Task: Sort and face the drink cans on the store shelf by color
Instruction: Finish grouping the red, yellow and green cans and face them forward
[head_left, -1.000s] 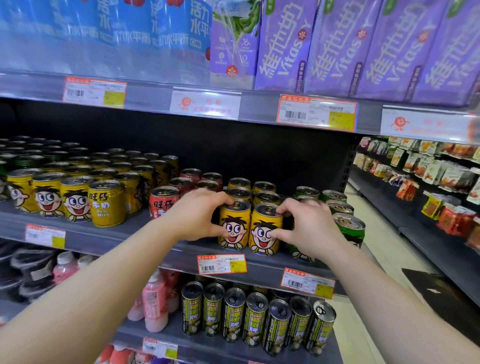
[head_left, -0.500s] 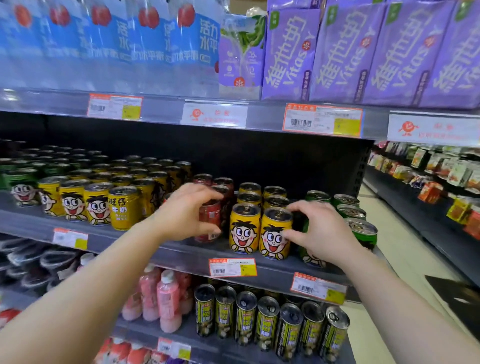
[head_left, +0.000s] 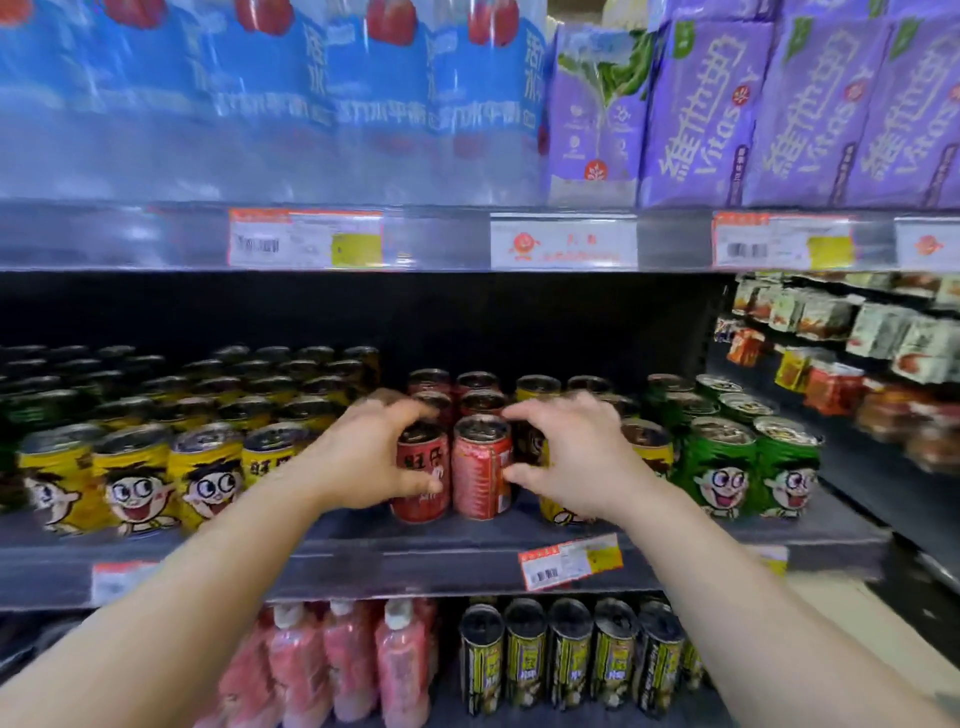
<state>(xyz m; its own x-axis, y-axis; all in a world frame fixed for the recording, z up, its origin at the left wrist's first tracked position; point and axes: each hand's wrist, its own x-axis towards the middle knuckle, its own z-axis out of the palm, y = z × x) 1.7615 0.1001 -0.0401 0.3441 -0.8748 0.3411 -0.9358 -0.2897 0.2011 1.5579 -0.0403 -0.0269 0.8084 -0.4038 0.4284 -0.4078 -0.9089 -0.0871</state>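
Facing two red cans at shelf edge, between yellow cans and green cans: left hand cupping the left can, right hand thumb-and-fingers on the right. Best turned upright until cartoon fronts show.

"Vitasoy" and 維他奶 on the purple cartons — top shelf, 旺仔 on a red can, 水平衡 on blue bottle packs — price tags blurred, unreadable
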